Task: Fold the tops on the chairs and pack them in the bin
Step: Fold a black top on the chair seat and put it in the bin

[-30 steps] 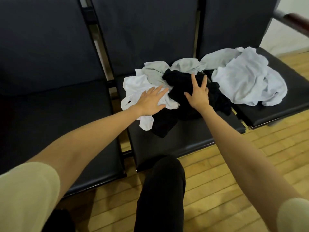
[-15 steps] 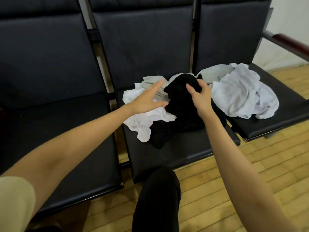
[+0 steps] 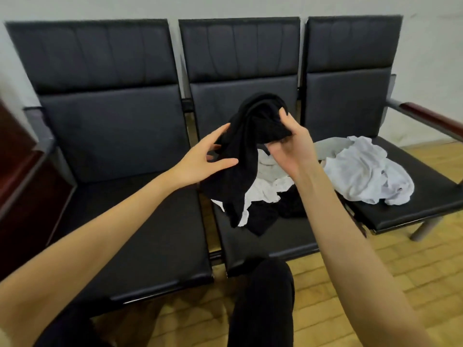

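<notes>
Fabric first: I have the black top [image 3: 246, 146] lifted off the middle chair [image 3: 263, 241], at centre frame, bunched and hanging in a twisted rope. My right hand [image 3: 290, 149] grasps the upper wad with curled fingers; my left hand [image 3: 200, 159] is spread beside the hanging length, thumb and fingertips touching it without closing. The remaining tops [image 3: 360, 169] lie heaped at centre right, across the middle and right seats. No bin is in view. To do this well, I'd find a shoulder seam or the hem with the left hand, then shake the garment out flat. The bare left seat [image 3: 140, 234], lower left, looks the best folding surface.
</notes>
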